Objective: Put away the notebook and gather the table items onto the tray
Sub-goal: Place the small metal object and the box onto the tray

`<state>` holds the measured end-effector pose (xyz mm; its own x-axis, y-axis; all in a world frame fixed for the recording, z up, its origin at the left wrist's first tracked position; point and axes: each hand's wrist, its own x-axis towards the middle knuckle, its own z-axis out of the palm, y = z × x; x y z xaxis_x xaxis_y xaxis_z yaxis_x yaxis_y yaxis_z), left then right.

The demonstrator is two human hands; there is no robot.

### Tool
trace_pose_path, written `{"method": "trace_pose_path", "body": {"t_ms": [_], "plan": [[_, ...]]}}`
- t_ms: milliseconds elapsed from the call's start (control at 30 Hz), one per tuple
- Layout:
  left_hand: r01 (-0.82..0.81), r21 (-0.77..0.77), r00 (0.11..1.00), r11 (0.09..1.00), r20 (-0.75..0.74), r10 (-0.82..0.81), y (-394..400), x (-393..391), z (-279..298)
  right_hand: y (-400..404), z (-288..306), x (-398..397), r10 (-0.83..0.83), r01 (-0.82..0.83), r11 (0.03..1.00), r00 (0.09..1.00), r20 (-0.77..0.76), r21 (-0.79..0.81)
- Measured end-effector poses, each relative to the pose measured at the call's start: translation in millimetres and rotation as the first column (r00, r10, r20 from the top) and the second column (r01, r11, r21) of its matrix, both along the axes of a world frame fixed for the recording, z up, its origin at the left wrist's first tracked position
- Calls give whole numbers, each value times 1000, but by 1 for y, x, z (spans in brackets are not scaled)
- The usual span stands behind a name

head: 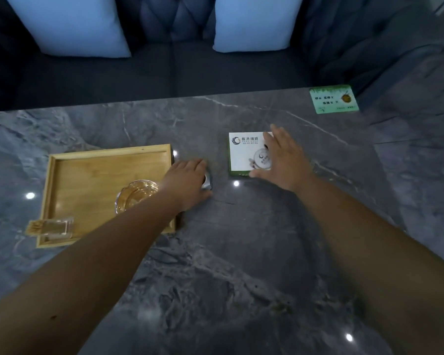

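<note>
A wooden tray [87,160] lies on the left of the grey marble table. In it sit a clear glass dish [133,194] and, at the near left corner, a clear toothpick box [50,226]. My left hand [187,181] lies over a small silver object [207,181] on the table just right of the tray, fingers curled over it; most of that object is hidden. My right hand [280,160] rests on the right side of a white and green box [244,152], fingers spread over its top and thumb at its near edge.
A green card [333,99] lies at the table's far right corner. A dark sofa [174,70] with two light blue cushions [69,24] runs behind the far table edge. Bare marble table [241,252] stretches in front of me.
</note>
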<state>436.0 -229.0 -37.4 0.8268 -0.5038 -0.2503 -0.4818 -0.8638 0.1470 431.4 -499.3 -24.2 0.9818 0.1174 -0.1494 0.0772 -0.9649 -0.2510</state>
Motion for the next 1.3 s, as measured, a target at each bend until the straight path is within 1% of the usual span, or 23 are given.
{"method": "trace_pose_path", "body": {"t_ms": [100,233,333,433,567,733,867,1000,1233,1300], "plan": [[-4,7,1000,1000,-8,4,0,-1,-3,-5,0,16,42,-42,999,996,-77,-7],[-24,15,1000,1000,-9,24,-1,-3,-2,-7,-1,26,59,-56,998,985,-163,22],[-21,30,999,999,26,20,-1,-5,0,-7,-2,26,60,-52,998,980,-192,46],[-17,27,1000,999,11,17,-2,-5,3,-9,-3,22,67,-59,997,978,-198,48],[-38,-32,999,999,-8,38,-2,-7,7,-9,-3,15,73,-67,997,983,-166,43],[-53,-155,998,987,38,60,5,-10,27,2,-1,8,4,-1,1000,993,-117,30],[-128,-269,988,955,48,146,28,-13,50,13,0,2,-37,39,999,996,-80,26],[-221,-298,966,929,63,250,64,-24,68,33,13,4,-69,70,994,997,-14,88],[-403,-300,896,865,61,439,146,-63,75,108,46,23,42,-55,977,997,69,205],[-448,-293,875,845,47,481,168,-78,71,134,50,27,85,-102,974,992,89,205]]}}
